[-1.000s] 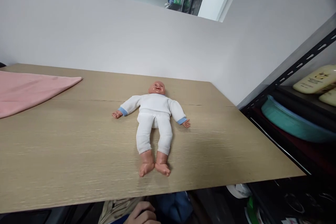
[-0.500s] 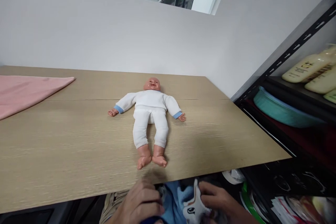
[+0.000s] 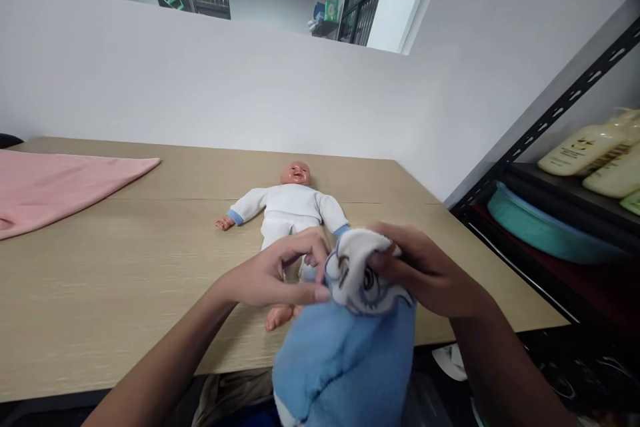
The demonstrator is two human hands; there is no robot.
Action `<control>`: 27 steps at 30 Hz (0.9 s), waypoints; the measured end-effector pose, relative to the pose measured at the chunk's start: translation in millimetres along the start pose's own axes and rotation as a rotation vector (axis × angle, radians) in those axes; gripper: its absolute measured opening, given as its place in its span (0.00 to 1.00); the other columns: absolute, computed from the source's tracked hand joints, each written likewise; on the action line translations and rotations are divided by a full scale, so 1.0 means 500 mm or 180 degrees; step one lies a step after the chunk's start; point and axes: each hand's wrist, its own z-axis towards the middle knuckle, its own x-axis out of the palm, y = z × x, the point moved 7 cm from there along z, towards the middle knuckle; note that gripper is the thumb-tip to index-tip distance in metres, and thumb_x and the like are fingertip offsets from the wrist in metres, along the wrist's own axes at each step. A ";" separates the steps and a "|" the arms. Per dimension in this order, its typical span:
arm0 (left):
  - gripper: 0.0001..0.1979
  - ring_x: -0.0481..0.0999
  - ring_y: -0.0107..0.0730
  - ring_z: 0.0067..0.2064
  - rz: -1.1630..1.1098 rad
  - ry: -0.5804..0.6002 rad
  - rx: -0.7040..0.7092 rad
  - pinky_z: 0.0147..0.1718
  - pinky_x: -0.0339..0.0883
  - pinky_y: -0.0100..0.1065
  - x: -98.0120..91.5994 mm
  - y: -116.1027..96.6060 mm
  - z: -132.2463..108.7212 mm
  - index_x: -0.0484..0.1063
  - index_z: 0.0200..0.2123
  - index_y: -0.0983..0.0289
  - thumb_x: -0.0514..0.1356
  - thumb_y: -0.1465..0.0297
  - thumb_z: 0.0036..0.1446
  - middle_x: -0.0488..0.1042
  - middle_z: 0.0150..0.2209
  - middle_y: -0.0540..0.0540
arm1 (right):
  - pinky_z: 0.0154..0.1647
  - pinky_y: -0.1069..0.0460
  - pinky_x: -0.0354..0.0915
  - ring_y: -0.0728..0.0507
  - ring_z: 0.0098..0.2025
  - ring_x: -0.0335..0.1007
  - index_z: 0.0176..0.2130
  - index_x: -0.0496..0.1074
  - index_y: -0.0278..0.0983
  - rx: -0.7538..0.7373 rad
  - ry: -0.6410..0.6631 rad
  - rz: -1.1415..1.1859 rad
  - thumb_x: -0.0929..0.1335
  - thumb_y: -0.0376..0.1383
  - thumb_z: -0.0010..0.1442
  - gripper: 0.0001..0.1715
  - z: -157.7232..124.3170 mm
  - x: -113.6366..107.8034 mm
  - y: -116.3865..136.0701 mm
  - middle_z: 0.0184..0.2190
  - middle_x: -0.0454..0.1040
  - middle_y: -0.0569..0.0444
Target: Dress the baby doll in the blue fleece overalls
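While blue cloth (image 3: 355, 357) partly hides the doll (image 3: 293, 203) | right grip (image 3: 427, 273): pinching cloth | left grip (image 3: 273, 273): can't tell (blurred)

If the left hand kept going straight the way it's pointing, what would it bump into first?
Probably the blue-and-white cloth item in the right hand; it looks close to the left hand, though depth is unclear.

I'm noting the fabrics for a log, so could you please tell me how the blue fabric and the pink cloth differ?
The blue fabric has a patterned white part, while the pink cloth shows one plain colour. The blue fabric is held up in the right hand, whereas the pink cloth lies on the table. Both look soft.
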 end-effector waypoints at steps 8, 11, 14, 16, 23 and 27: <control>0.24 0.65 0.26 0.34 -0.0256 0.0056 -0.0726 0.34 0.60 0.28 -0.089 0.026 0.015 0.67 0.56 0.59 0.72 0.60 0.64 0.67 0.35 0.45 | 0.44 0.52 0.71 0.44 0.42 0.75 0.45 0.77 0.39 0.0245 -0.0350 -0.0127 0.70 0.52 0.72 0.20 0.097 -0.022 -0.063 0.39 0.79 0.54; 0.17 0.67 0.29 0.37 0.0487 0.0020 -0.0821 0.37 0.63 0.30 -0.115 0.025 0.019 0.74 0.50 0.62 0.70 0.59 0.66 0.69 0.34 0.47 | 0.42 0.52 0.71 0.44 0.41 0.75 0.51 0.77 0.40 0.0501 0.0319 0.0202 0.80 0.51 0.61 0.26 0.117 0.007 -0.113 0.41 0.80 0.56; 0.15 0.70 0.35 0.45 0.1162 -0.0214 -0.0599 0.46 0.67 0.34 -0.135 0.019 0.017 0.75 0.47 0.62 0.66 0.56 0.69 0.72 0.41 0.51 | 0.37 0.52 0.68 0.45 0.35 0.72 0.48 0.78 0.38 0.0737 0.0737 0.0155 0.81 0.52 0.58 0.27 0.122 0.030 -0.161 0.36 0.78 0.57; 0.17 0.69 0.36 0.46 0.1431 -0.0498 -0.0511 0.47 0.67 0.35 -0.151 0.019 0.011 0.73 0.49 0.62 0.64 0.54 0.70 0.72 0.42 0.51 | 0.40 0.50 0.70 0.44 0.37 0.72 0.48 0.79 0.38 0.0599 0.0574 -0.0099 0.77 0.54 0.64 0.25 0.128 0.028 -0.175 0.38 0.79 0.56; 0.26 0.60 0.27 0.32 0.1479 0.0080 -0.1161 0.28 0.57 0.29 -0.159 0.060 -0.012 0.70 0.34 0.63 0.68 0.45 0.62 0.60 0.30 0.45 | 0.64 0.40 0.71 0.34 0.59 0.77 0.63 0.73 0.38 0.0578 -0.0238 -0.0101 0.67 0.60 0.72 0.35 0.140 0.003 -0.208 0.58 0.81 0.45; 0.22 0.71 0.36 0.43 0.1260 -0.0223 -0.0755 0.45 0.70 0.35 -0.167 0.058 -0.009 0.76 0.45 0.62 0.61 0.48 0.70 0.74 0.40 0.52 | 0.69 0.35 0.69 0.30 0.61 0.76 0.59 0.78 0.38 0.0616 0.0874 -0.0441 0.78 0.60 0.58 0.41 0.140 0.049 -0.226 0.57 0.82 0.46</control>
